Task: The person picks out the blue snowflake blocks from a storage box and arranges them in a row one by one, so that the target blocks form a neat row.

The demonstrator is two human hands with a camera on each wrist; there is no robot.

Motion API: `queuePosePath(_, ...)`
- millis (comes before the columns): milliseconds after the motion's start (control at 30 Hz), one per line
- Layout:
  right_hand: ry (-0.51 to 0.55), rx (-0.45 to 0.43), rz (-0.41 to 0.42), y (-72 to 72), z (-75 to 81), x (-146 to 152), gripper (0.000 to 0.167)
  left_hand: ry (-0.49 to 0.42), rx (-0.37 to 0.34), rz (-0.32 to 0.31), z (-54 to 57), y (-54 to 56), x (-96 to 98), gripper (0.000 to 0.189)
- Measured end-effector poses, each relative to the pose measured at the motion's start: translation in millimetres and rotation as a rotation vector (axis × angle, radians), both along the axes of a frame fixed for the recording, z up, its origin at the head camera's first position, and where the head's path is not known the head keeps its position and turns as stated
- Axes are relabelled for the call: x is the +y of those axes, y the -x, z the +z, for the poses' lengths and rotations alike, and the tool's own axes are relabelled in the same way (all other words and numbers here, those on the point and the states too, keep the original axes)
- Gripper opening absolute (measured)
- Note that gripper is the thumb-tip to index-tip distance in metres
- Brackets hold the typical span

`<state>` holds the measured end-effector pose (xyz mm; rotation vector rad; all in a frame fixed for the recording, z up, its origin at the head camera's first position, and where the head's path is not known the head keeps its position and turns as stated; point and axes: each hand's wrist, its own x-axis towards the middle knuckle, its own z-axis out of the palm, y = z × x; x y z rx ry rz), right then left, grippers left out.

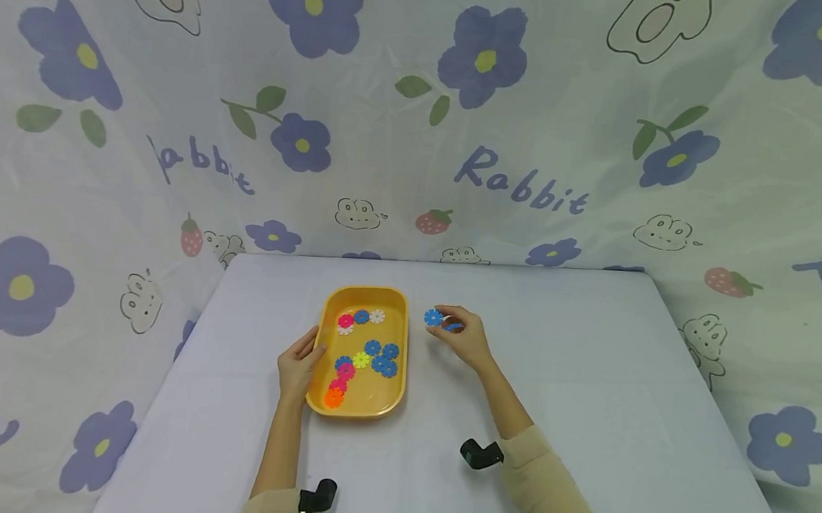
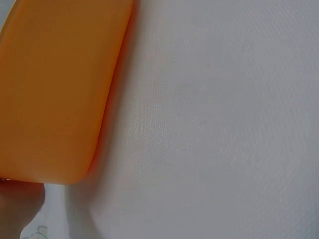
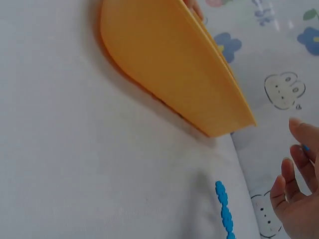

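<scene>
My left hand (image 1: 298, 366) grips the left rim of a yellow tray (image 1: 397, 307), its thumb over the edge. In the left wrist view the tray's outer side (image 2: 55, 94) fills the upper left. To the right of the tray, my right hand (image 1: 467, 338) pinches a blue notched disc (image 1: 433, 317) between thumb and fingertips. Another blue piece (image 1: 454, 327) shows within the curve of that hand. In the right wrist view a knobbly blue strip (image 3: 225, 211) shows near the hand (image 3: 301, 199), running off the bottom edge.
Inside the tray lie several notched discs: blue ones (image 1: 380, 362), a yellow one (image 1: 361, 360), pink ones (image 1: 345, 371), an orange one (image 1: 334, 398) and a white one (image 1: 377, 316). A white cloth covers the table (image 1: 584, 424). A patterned curtain (image 1: 389, 145) hangs behind and beside it.
</scene>
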<state>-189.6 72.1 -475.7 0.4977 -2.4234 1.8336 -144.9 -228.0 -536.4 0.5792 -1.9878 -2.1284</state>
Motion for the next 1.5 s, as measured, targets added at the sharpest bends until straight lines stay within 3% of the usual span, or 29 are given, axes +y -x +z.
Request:
queuePosePath(300,0.046,-0.010,-0.066,6.1,-13.7,33.3,0.038,0.000,-0.010,-0.008,0.0,-0.5,-0.5,0.044)
queuePosePath(533,0.014,-0.009,-0.127,8.3,-23.8,57.8,0.038,-0.010,-0.015,-0.005,-0.3,-0.5,-0.9,0.045)
queuePosePath(700,0.027,-0.020,-0.164,13.1,-38.8,75.2,0.039,-0.005,-0.016,-0.006,-0.5,-0.7,-0.6,0.045)
queuePosePath(1000,-0.112,-0.104,-0.264,27.7,-86.3,97.9,0.043,0.004,-0.014,-0.009,-1.9,0.0,-1.4,0.045)
queuePosePath(1167,-0.133,-0.124,-0.274,24.1,-93.4,103.5,0.043,0.004,-0.015,-0.014,-1.7,0.0,-0.8,0.045)
queuePosePath(1500,-0.194,-0.084,-0.274,22.3,-104.6,104.5,0.042,0.014,-0.017,-0.009,-2.3,-0.5,-1.8,0.045)
